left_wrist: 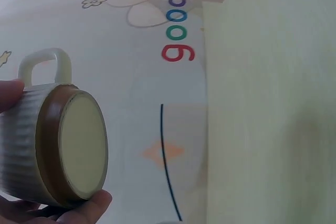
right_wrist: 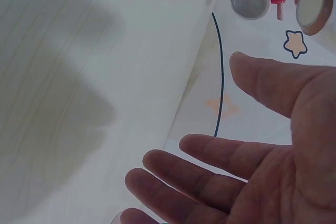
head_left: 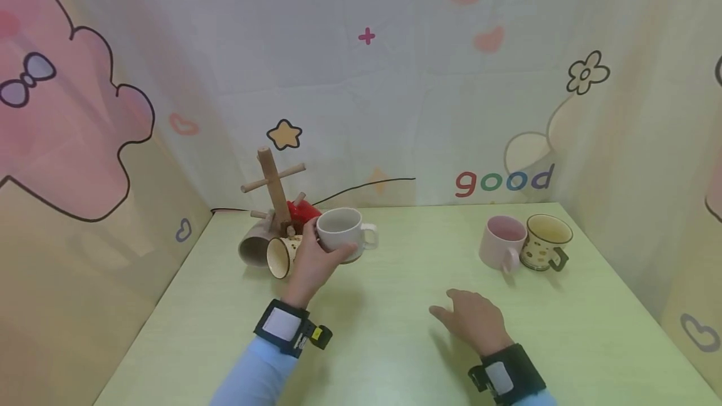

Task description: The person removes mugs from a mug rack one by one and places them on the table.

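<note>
My left hand (head_left: pixel 312 266) holds a white mug (head_left: pixel 340 234) in the air, thumb and fingers around its body. Its handle points right, away from the hand. The left wrist view shows the ribbed side and brown-banded base of this white mug (left_wrist: pixel 81 142). Just behind and left of it stands a wooden mug tree (head_left: pixel 275 190) with bare upper pegs. Around its lower part are a grey mug (head_left: pixel 256 246), a cream patterned mug (head_left: pixel 277 257) and a partly hidden red mug (head_left: pixel 305 210). Over the front right of the table, my right hand (head_left: pixel 476 320) has its fingers extended, holding nothing.
A pink mug (head_left: pixel 499 242) and another cream patterned mug (head_left: pixel 543 242) stand upright side by side at the back right of the pale green table (head_left: pixel 395 343). A printed curtain (head_left: pixel 350 111) hangs along the table's back edge and both sides.
</note>
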The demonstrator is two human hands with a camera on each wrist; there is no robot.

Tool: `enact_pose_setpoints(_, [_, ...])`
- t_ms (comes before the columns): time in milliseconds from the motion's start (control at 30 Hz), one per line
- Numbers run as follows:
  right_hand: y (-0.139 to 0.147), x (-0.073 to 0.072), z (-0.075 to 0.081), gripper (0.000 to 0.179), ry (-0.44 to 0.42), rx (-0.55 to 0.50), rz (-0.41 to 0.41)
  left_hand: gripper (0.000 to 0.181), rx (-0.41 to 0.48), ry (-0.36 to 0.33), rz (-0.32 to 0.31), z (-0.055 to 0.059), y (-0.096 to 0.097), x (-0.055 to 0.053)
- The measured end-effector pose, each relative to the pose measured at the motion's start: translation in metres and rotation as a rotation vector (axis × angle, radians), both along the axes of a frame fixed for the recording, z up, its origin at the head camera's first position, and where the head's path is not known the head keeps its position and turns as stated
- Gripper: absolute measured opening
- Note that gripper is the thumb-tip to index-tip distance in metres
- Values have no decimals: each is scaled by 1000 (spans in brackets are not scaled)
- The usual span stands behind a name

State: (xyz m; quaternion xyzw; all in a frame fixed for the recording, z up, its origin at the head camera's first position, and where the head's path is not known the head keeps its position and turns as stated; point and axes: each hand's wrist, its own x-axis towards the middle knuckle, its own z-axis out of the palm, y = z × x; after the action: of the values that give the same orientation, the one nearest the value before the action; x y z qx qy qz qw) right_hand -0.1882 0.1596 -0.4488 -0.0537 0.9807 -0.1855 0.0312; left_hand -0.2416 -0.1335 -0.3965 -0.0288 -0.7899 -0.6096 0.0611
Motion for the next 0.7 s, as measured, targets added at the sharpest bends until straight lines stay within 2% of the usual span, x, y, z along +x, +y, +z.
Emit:
enact_pose_setpoints(200, [-3,-2,4,56,-6,-2,7,89,-16,25,-56,-17,16,1])
enact_pose_setpoints(533, [-8,-2,13,59,-4,-14,32,93,-61,-12,-124,-43,34,4])
enact_pose_setpoints(700, [-12,-3,17,64,-21,-28,50,95,-75,-4,-191,-54,42,3])
